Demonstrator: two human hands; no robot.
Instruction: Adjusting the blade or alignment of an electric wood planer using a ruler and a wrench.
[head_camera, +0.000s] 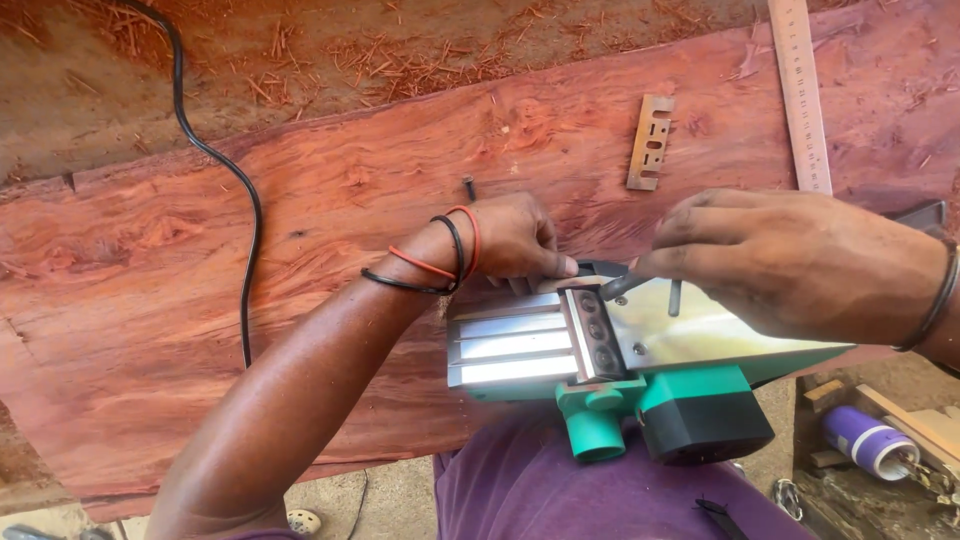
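Observation:
A green electric planer (640, 385) lies upside down on a reddish wooden slab (200, 280), its shiny sole plate up and its cutter drum (597, 335) showing. My left hand (515, 240), with red and black bands at the wrist, grips the far edge of the planer beside the drum. My right hand (790, 260) reaches in from the right and holds a thin dark tool (620, 283) whose tip rests at the drum's far end.
A loose metal planer blade (650, 142) lies on the slab beyond the hands, a steel ruler (803, 95) to its right. A black cable (235, 190) runs across the slab's left side. Wood shavings cover the ground behind. A purple and white cylinder (865, 440) lies at bottom right.

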